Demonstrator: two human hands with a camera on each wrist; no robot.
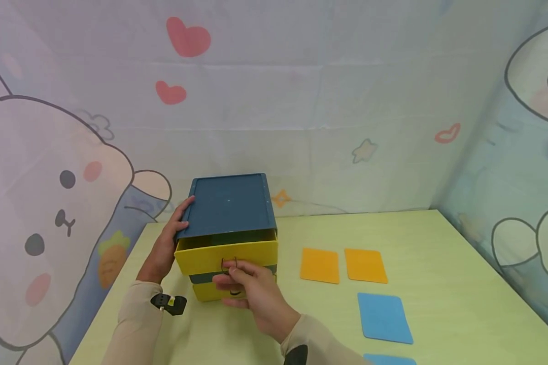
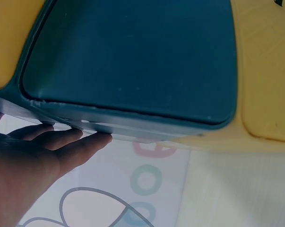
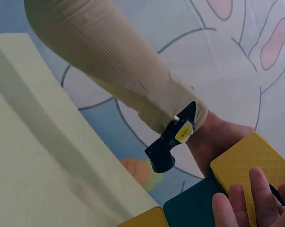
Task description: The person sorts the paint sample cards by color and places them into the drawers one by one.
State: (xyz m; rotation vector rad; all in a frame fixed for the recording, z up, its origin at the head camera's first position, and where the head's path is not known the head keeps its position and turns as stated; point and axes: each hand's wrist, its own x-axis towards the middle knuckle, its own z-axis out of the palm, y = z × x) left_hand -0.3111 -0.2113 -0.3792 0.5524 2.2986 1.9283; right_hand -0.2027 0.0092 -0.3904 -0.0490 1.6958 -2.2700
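Two orange cards (image 1: pixel 319 265) lie side by side on the pale bench (image 1: pixel 461 284), two blue cards (image 1: pixel 385 318) in front. Behind hangs cloth (image 1: pixel 319 101) printed with hearts (image 1: pixel 189 38) and a star (image 1: pixel 364 151).

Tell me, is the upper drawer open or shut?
Partly open: the upper yellow drawer juts beyond the blue cabinet top, with a gap behind its front.

The left sleeve (image 1: pixel 134 324) is beige, with a band of fine ribbing (image 3: pixel 118 52) along the forearm; a black wrist unit (image 1: pixel 169 303), curved at one end, carries a yellow label (image 3: pixel 185 131) with small dark characters; the right sleeve (image 1: pixel 331 347), also beige, bears a black, round-cornered piece (image 1: pixel 297 355) near its cuff.
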